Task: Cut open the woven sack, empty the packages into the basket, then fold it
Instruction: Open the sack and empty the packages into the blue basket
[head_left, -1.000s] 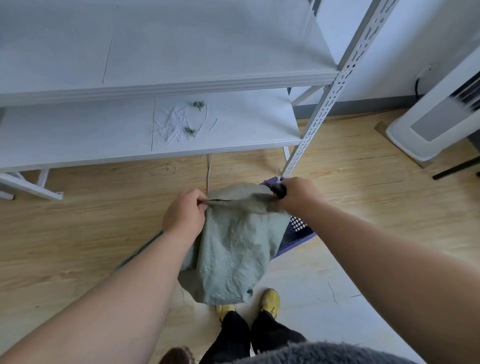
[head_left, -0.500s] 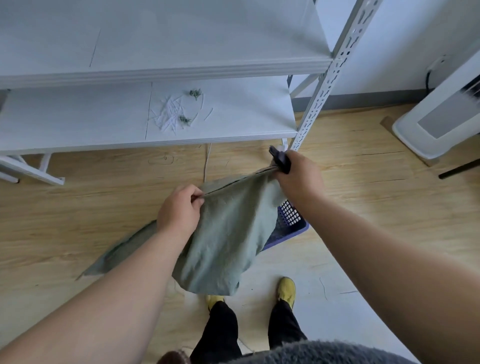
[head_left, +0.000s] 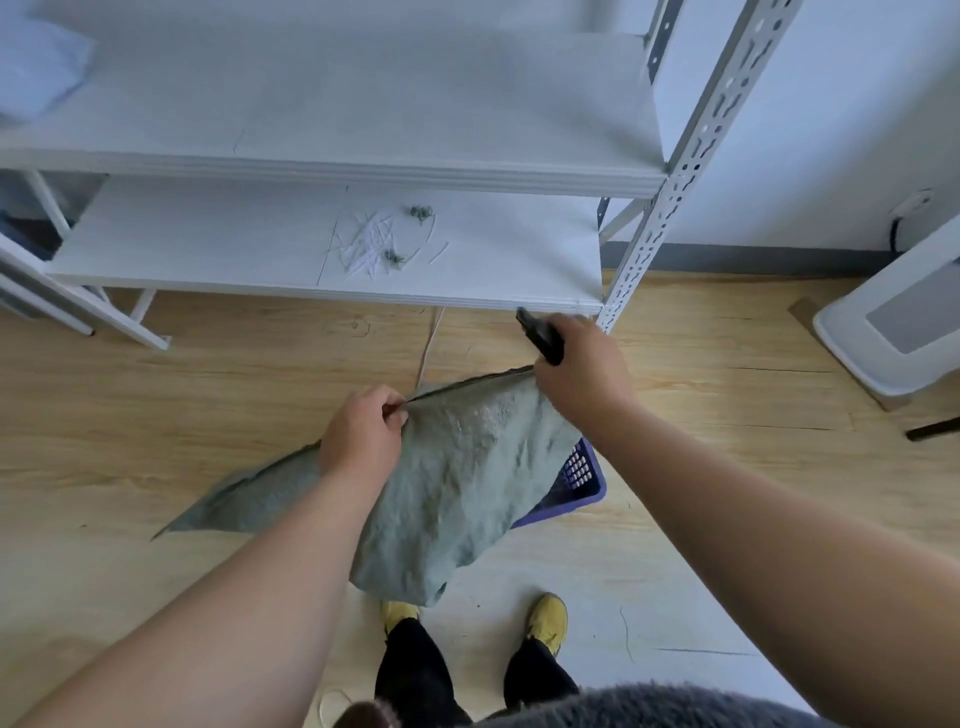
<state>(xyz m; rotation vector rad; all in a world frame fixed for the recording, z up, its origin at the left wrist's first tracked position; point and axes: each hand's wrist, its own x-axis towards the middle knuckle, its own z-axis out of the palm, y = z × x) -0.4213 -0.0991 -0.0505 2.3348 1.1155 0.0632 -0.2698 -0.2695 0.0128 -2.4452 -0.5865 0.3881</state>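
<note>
Left hand (head_left: 363, 434): grip clenched on the upper edge of the woven sack (head_left: 457, 478), fingers curled and pinching the fabric at the knuckles. Forearm reaches in from the lower left, wrist roughly straight. One corner of the grey-green sack trails out to the left of and below this grip, with its tip down by the wooden floor (head_left: 208, 395); contact cannot be confirmed.

Between the two grips the top edge of the sack runs taut, rising toward the right. The body of the sack hangs below both grips, wrinkled, its lowest fold just above the yellow shoes (head_left: 545, 618).

Right hand (head_left: 584, 374): grip clenched on the other end of the sack's upper edge and, in the same fist, on a dark cutter (head_left: 540, 335) whose tip points up and left, away from the sack. This hand sits higher than the left one; the forearm comes in from the lower right.

Below the right grip, the purple basket (head_left: 584, 475) stands on the floor, mostly covered by the hanging sack; only its right corner with a lattice wall shows. Beyond the right grip, the lower shelf (head_left: 208, 239) of the white rack carries scattered white scraps (head_left: 371, 241).
</note>
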